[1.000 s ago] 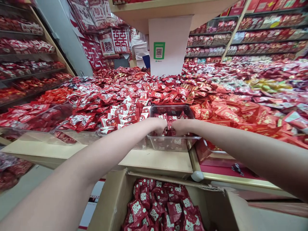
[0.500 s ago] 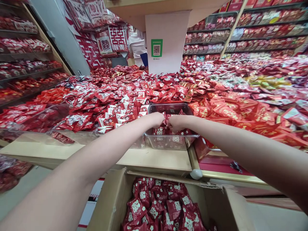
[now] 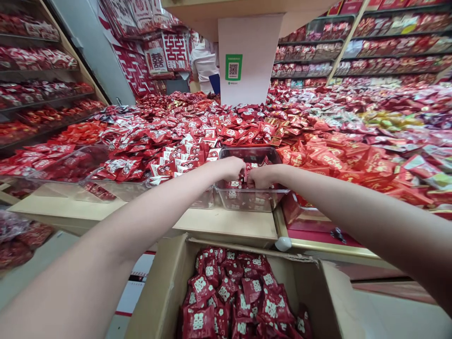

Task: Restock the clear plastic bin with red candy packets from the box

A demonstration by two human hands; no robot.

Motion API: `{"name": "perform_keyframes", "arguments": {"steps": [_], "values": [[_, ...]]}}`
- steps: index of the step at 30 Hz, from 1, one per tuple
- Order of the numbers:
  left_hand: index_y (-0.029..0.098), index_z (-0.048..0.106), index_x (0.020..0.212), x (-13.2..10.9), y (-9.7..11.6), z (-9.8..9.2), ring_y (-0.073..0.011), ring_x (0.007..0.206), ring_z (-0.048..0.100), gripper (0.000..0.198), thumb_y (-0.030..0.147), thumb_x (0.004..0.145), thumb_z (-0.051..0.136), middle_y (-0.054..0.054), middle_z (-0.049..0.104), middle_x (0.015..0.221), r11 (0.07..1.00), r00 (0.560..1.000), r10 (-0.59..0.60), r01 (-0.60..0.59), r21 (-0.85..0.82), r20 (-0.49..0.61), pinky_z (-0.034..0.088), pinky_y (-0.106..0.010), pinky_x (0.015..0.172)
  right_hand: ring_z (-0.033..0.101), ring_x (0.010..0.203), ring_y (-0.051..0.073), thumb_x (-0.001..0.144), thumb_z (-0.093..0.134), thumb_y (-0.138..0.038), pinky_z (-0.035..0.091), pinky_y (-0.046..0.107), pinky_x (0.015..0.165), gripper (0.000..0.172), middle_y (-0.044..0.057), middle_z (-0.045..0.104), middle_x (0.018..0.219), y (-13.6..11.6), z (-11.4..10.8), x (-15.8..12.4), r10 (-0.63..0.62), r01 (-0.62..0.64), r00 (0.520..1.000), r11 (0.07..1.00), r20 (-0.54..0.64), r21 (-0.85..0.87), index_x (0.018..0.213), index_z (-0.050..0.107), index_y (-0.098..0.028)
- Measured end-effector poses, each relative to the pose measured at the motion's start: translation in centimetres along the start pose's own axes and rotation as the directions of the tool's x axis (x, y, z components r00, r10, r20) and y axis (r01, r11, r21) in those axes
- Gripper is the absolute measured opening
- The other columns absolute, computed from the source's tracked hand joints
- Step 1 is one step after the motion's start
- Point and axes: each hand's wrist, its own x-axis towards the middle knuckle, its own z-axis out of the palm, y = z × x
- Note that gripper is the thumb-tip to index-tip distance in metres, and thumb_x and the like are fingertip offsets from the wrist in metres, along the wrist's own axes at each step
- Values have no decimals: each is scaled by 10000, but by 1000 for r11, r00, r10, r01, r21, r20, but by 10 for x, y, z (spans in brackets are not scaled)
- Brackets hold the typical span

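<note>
My left hand (image 3: 233,168) and my right hand (image 3: 260,177) are both down inside a clear plastic bin (image 3: 243,200) on the counter. Small dark red packets (image 3: 235,193) with pale double-happiness prints lie in it. The fingers of each hand are curled in, close together, with a red packet (image 3: 247,172) between the two hands; the fingertips are partly hidden. Below, an open cardboard box (image 3: 165,282) holds many matching dark red packets (image 3: 252,288).
Similar bins with red packets (image 3: 118,167) stand to the left, and orange-red packets (image 3: 328,157) heap to the right. A white post with a green QR sign (image 3: 233,68) rises behind. Stocked shelves (image 3: 33,61) line the sides. A person in white (image 3: 205,66) is at the back.
The view has tilted slightly, so the counter and box sit higher in the picture. Both hands stay in the bin, shifted slightly among the packets.
</note>
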Motion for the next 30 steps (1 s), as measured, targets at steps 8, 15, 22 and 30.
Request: {"name": "perform_keyframes", "arguments": {"steps": [8,15,22,30], "values": [[166,589,935,-73,13,-8,-120,727,545,253,269,750,450,-13,632,856,941,913,-48,-95,-324,-405,392,-220,698,561,561,129,629,600,-255,458,255,535,338,19,625,696,7,6,-9,124,-166,984,907,131,386,950,602,-149],[205,590,867,-186,49,75,-113,715,550,209,295,779,424,7,630,805,741,951,-205,-4,-672,-232,411,-193,659,562,590,151,694,545,-294,446,251,518,268,70,624,743,-5,8,-21,159,-150,987,957,-15,250,848,629,-91],[231,553,893,-274,78,195,-129,731,555,205,338,786,414,24,606,792,348,913,-375,300,-888,161,433,-207,663,591,647,158,771,458,-351,467,251,550,321,78,644,828,-9,12,-25,187,-201,979,821,80,535,947,589,-118],[186,555,891,-278,97,211,-136,701,519,236,357,772,445,3,565,740,248,917,-361,270,-930,170,421,-227,654,544,947,224,782,358,-534,457,342,739,558,140,526,1148,-19,19,-32,213,-155,975,853,-61,498,1118,516,-117]]}}
